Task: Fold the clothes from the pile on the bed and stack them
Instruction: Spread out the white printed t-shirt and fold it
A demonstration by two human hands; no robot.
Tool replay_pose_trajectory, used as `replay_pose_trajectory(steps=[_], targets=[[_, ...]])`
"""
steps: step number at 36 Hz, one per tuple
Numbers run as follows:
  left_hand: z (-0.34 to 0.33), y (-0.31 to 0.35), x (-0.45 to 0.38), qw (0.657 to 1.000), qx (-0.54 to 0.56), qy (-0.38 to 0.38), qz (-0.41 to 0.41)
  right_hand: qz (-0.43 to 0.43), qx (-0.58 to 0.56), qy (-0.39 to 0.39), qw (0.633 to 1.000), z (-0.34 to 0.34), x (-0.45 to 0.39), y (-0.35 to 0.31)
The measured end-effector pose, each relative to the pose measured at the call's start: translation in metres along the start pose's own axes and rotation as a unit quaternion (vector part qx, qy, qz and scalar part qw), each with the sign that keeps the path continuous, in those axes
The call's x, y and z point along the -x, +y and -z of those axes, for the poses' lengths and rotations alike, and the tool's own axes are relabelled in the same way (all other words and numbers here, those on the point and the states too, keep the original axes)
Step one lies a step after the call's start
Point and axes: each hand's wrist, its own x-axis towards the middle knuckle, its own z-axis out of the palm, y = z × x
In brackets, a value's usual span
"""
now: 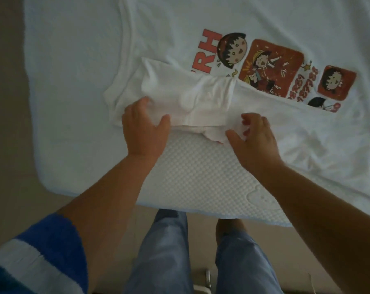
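From the head view, one white cotton T-shirt with red cartoon prints (211, 60) is lying spread across the bed (69, 102), which is wearing a white sheet. The shirt is filling the middle and right of the scene, its near edge doubled over toward the far side so that a white folded flap (186, 96) is covering the near part of the print. On the print, three red square patches with cartoon figures are showing, along with one round cartoon head and some red letters at the left end.

Two bare hands are working at the near edge of the flap. The left hand (144, 126) is lying on the left part of the fold, fingers curled into the cloth and thumb spread to the right, gripping the fabric. The right hand (254, 134) is sitting just right of the flap's middle, its fingertips bent and pinching a small bunch of the white cloth against the thumb. The two hands are near each other but apart, with the wrinkled fold between them.

Just near the hands, one white quilted pad with a dimpled surface (201, 177) is showing at the near edge of the bed. Nearer still, two legs in blue denim trousers (165, 251) are standing at the bedside, and one blue-and-white striped sleeve (37, 257) is sitting at the near left corner.
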Motion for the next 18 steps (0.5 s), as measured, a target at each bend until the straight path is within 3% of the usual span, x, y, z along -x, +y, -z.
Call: replay_pose_trajectory(steps=[4,8,11,13,15,18], targets=[[0.006,-0.02,-0.03,0.994,0.003,-0.033,0.108,-0.141,-0.098,-0.035,0.985,-0.02,-0.025,-0.028],[0.008,-0.03,-0.039,0.993,-0.041,-0.056,0.092,-0.16,-0.128,-0.065,0.977,-0.024,-0.038,-0.038],[0.017,-0.039,-0.033,0.995,-0.075,-0.005,0.067,-0.185,-0.172,-0.093,0.963,-0.021,-0.037,-0.042],[0.026,-0.05,-0.029,0.995,-0.05,0.047,0.077,-0.154,-0.101,-0.097,0.978,-0.019,-0.033,-0.04],[0.032,-0.062,-0.026,0.986,0.011,0.074,0.15,-0.098,0.01,-0.073,0.992,-0.017,-0.022,-0.036],[0.035,-0.073,-0.026,0.933,0.151,-0.011,0.326,0.015,0.157,-0.037,0.987,-0.02,0.001,-0.022]])
